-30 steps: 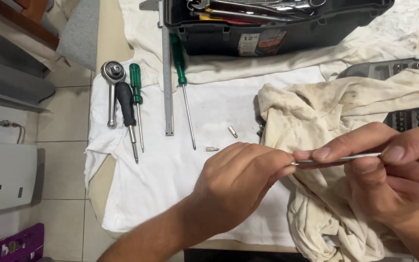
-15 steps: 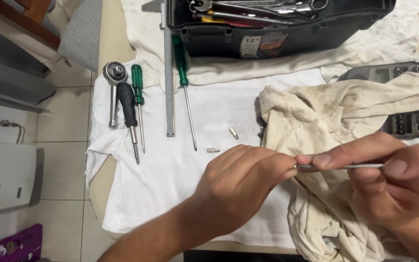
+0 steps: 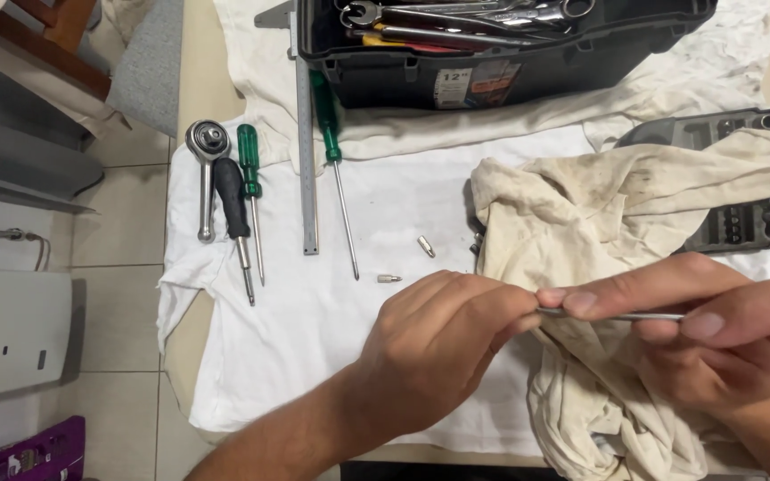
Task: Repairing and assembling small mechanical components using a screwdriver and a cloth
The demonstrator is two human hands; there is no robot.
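My right hand (image 3: 715, 343) pinches a thin metal rod (image 3: 643, 315), held level over a stained cream rag (image 3: 617, 232). My left hand (image 3: 443, 343) closes its fingertips on the rod's left end, so both hands meet at the middle. What sits on that tip is hidden by the fingers. Two small screwdriver bits (image 3: 425, 246) (image 3: 389, 278) lie loose on the white cloth (image 3: 314, 338) just above my left hand.
On the cloth's left lie a ratchet (image 3: 206, 178), a black screwdriver (image 3: 235, 223), a short green screwdriver (image 3: 250, 191), a steel ruler (image 3: 306, 151) and a long green screwdriver (image 3: 336, 169). A black toolbox (image 3: 492, 53) stands at the top, a socket case (image 3: 750, 214) at right.
My left hand has slid slightly along the rod's end and turned a little; the right hand has shifted slightly lower and left. The tools on the cloth have not moved.
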